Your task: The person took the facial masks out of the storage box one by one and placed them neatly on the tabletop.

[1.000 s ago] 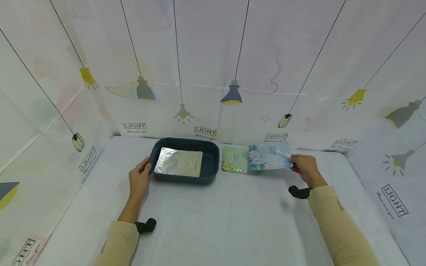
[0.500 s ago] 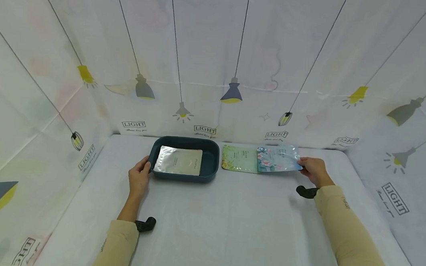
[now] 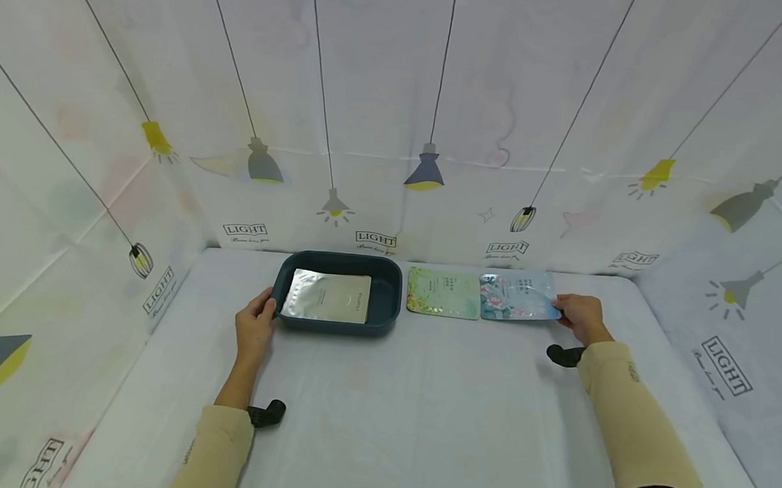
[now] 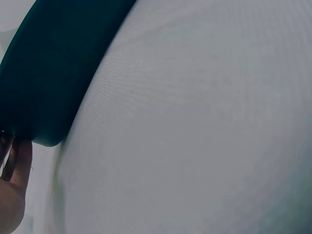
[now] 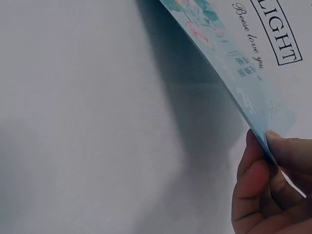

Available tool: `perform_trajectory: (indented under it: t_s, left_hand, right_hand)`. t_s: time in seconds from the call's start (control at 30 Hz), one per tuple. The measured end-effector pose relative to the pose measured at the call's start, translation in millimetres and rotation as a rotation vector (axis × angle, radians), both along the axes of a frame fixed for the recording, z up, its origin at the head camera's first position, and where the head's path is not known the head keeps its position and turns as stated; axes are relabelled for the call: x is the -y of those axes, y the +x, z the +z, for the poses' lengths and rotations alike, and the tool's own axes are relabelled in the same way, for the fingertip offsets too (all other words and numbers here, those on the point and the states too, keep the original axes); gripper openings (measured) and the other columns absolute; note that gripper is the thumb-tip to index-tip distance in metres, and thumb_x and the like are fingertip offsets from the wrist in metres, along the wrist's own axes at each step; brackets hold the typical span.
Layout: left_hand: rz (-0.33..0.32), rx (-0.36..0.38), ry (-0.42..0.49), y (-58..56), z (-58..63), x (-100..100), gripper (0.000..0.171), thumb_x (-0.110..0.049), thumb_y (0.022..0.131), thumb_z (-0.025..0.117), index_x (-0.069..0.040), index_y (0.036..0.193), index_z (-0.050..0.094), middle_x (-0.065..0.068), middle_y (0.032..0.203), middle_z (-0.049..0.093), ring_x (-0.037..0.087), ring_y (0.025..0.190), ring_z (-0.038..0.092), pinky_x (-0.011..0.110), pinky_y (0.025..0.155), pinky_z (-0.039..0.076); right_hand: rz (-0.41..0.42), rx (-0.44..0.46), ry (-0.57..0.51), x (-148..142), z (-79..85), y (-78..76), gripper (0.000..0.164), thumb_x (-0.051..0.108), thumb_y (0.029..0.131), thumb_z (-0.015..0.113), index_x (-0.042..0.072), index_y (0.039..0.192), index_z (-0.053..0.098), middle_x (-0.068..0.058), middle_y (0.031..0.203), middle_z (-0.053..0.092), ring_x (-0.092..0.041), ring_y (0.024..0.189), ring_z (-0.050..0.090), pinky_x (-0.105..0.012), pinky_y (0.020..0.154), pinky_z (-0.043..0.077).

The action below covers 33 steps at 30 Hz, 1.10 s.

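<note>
Tray [image 3: 385,291]: there, back of the table [image 3: 396,406], left hand [image 3: 254,329] at its near-left corner.
Inside packet [image 3: 327,297]: in the tray, left side.
Middle packet [image 3: 444,293]: just right of the tray.
End packet [image 3: 518,296]: next along, right edge in the right hand [image 3: 581,316].
Backdrop [image 3: 378,103]: behind them all.

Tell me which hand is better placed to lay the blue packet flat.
Likely the right hand: it pinches the blue packet's edge, while the left hand touches the dark tray, farther away.

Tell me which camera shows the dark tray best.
The head view: looking down, it shows nearly the whole dark tray, with a silver packet inside. The left wrist view catches only part of its outside; the right wrist view shows none of it.
</note>
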<state>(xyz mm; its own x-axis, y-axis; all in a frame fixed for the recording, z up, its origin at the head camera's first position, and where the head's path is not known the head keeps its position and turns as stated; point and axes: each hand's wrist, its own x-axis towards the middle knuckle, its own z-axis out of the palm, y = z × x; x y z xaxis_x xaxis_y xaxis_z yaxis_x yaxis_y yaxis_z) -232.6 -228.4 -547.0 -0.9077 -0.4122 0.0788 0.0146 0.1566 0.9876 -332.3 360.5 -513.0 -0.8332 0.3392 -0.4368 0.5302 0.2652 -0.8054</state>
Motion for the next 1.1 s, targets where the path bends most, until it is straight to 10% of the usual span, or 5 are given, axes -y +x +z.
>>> perform_trajectory:
  t_s: [0.27, 0.67, 1.1]
  left_hand:
    - [0.001, -0.018, 0.006, -1.0, -2.1, 0.2, 0.039, -0.017, 0.101, 0.050, -0.001, 0.136, 0.055, 0.020, 0.133, 0.059, 0.025, 0.110, 0.060, 0.002, 0.076, 0.049]
    - [-0.008, -0.013, 0.007, 2.2, 6.6, -1.9, 0.039, -0.015, 0.102, 0.049, 0.002, 0.136, 0.053, 0.023, 0.134, 0.058, 0.033, 0.116, 0.059, 0.003, 0.078, 0.049]
    - [-0.002, -0.027, 0.010, 0.8, 1.1, -1.1, 0.039, -0.015, 0.102, 0.049, 0.002, 0.136, 0.053, 0.024, 0.136, 0.056, 0.035, 0.117, 0.058, 0.001, 0.076, 0.048]
  right_hand:
    - [-0.015, -0.014, 0.174, 7.9, -3.1, -2.7, 0.041, 0.012, 0.097, 0.057, -0.002, 0.135, 0.054, -0.019, 0.134, 0.056, -0.011, 0.081, 0.055, -0.024, 0.065, 0.054]
    - [-0.009, 0.030, 0.309, 14.6, -8.6, -4.8, 0.034, 0.013, 0.097, 0.057, -0.001, 0.127, 0.062, -0.019, 0.132, 0.060, -0.018, 0.083, 0.055, -0.029, 0.067, 0.054]
    - [0.039, 0.009, 0.277, 4.7, -1.4, 2.3, 0.032, 0.011, 0.095, 0.059, -0.007, 0.121, 0.063, 0.003, 0.067, 0.062, -0.007, 0.060, 0.056, -0.023, 0.059, 0.055]
